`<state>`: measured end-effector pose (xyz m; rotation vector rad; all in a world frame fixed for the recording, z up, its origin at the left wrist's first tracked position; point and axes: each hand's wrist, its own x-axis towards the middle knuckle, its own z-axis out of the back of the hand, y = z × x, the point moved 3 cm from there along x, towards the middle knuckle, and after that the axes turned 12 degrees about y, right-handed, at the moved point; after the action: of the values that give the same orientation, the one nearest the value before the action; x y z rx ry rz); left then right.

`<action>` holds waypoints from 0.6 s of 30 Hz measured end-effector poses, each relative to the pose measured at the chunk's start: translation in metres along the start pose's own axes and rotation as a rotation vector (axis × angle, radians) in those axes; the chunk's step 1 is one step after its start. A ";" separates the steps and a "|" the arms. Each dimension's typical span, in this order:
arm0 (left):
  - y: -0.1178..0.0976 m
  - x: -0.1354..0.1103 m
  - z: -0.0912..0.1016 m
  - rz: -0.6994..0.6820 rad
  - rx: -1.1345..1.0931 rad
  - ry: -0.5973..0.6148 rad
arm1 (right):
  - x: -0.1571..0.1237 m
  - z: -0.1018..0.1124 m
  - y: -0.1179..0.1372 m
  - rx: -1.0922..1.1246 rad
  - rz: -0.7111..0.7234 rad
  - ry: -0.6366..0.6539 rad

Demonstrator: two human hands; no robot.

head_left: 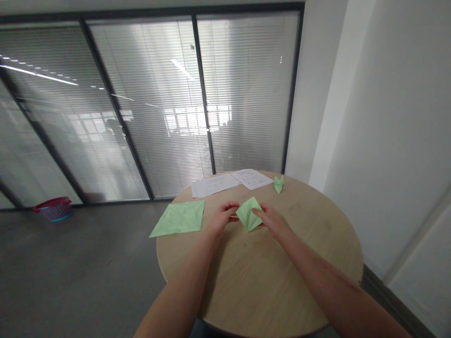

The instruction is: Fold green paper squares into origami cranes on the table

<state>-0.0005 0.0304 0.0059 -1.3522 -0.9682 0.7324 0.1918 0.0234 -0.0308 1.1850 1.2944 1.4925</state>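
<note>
A folded light green paper piece (249, 214) is held just above the round wooden table (275, 281). My left hand (222, 217) pinches its left corner with closed fingers. My right hand (270, 219) grips its right side, fingers closed on the paper. A flat creased green sheet (179, 218) lies at the table's left edge, partly overhanging it. A small finished green folded figure (278, 184) stands at the table's far side.
Two white printed sheets (230, 181) lie at the far edge of the table. Glass partitions with blinds stand behind. A red and blue basket (54, 208) sits on the grey floor at left. A white wall runs along the right.
</note>
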 end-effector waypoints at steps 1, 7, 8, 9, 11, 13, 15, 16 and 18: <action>-0.001 0.000 -0.001 -0.003 0.012 0.002 | 0.001 0.001 -0.001 -0.038 0.011 -0.002; -0.002 0.000 -0.003 -0.060 0.000 0.052 | 0.002 0.003 -0.002 -0.092 0.047 -0.007; -0.002 0.000 -0.003 -0.066 0.003 0.064 | 0.001 0.002 0.000 -0.088 0.047 0.000; -0.001 0.001 -0.004 -0.067 0.008 0.077 | 0.001 0.001 0.001 -0.089 0.049 0.010; 0.001 0.001 -0.004 -0.057 0.015 0.105 | -0.001 0.000 0.004 -0.095 0.059 0.028; 0.002 0.001 -0.005 -0.044 0.020 0.134 | -0.001 0.000 0.004 -0.097 0.067 0.045; 0.003 0.000 -0.007 -0.030 0.024 0.150 | 0.000 0.001 0.001 -0.097 0.069 0.041; 0.002 0.000 -0.007 -0.024 0.024 0.152 | 0.001 0.001 0.000 -0.102 0.067 0.034; 0.002 -0.001 -0.008 -0.013 0.032 0.151 | 0.003 0.003 -0.003 -0.147 0.062 0.013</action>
<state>0.0064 0.0257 0.0044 -1.3519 -0.8419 0.6237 0.1943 0.0272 -0.0332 1.1304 1.1441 1.6138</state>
